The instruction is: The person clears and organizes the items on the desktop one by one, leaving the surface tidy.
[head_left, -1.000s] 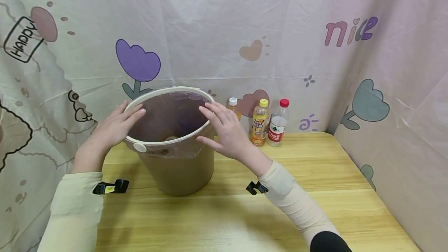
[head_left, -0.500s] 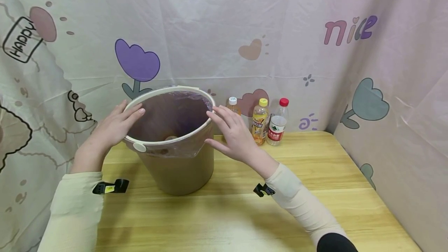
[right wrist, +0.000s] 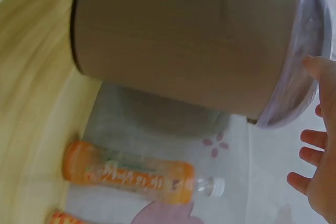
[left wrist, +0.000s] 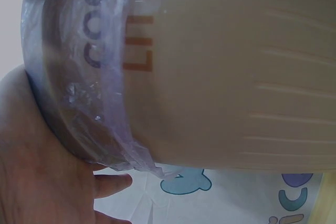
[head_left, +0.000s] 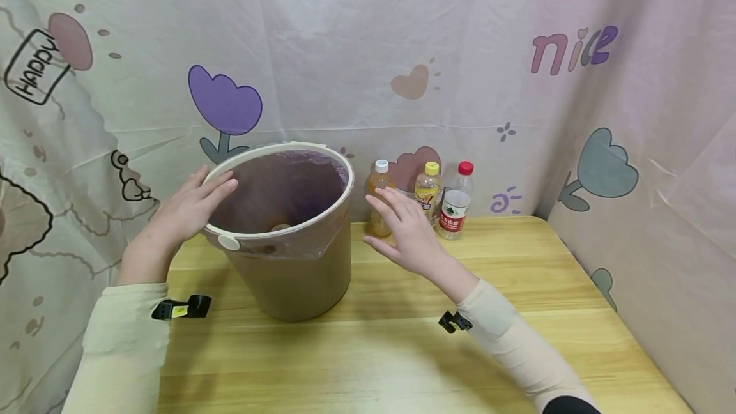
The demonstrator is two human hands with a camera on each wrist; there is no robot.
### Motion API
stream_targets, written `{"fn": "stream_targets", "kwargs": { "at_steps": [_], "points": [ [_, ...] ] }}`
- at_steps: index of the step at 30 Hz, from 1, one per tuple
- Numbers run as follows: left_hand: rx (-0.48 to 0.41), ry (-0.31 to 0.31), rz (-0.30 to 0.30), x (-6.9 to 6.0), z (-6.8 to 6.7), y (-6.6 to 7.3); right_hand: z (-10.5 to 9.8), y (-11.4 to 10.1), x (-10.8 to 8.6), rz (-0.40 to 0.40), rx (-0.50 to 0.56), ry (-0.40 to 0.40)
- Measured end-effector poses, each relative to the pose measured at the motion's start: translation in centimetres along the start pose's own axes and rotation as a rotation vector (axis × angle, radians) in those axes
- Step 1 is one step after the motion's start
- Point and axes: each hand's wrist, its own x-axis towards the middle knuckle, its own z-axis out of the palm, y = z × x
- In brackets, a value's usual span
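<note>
A brown waste bin (head_left: 293,286) with a pale rim and a clear plastic liner stands on the table, its mouth tilted toward me. My left hand (head_left: 184,209) rests on the left of the rim with its fingers fairly straight; the left wrist view shows this hand (left wrist: 47,150) against the liner-covered edge. My right hand (head_left: 411,232) hovers right of the bin, fingers spread and holding nothing. Behind it stands a white-capped bottle of orange drink (head_left: 379,177). A yellow-capped bottle (head_left: 427,190), partly hidden by that hand, and a red-capped bottle (head_left: 454,206) stand beside it.
The wooden table (head_left: 356,363) reaches forward to a printed cloth backdrop (head_left: 322,62), with more cloth along both sides. A pale round knob (head_left: 229,243) sits on the bin's front rim. Something small and pale lies inside the bin.
My right hand has moved right, away from the bin's rim and toward the bottles. More of the white-capped bottle shows now. The left hand and the bin have stayed put.
</note>
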Motion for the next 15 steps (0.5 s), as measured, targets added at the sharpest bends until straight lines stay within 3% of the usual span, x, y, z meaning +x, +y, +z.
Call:
{"fn": "stream_targets", "kwargs": {
  "at_steps": [15],
  "points": [
    [0.01, -0.001, -0.002, 0.1, 0.0, 0.0, -0.3, 2.9, -3.9, 0.113, -0.038, -0.027]
  ]
}}
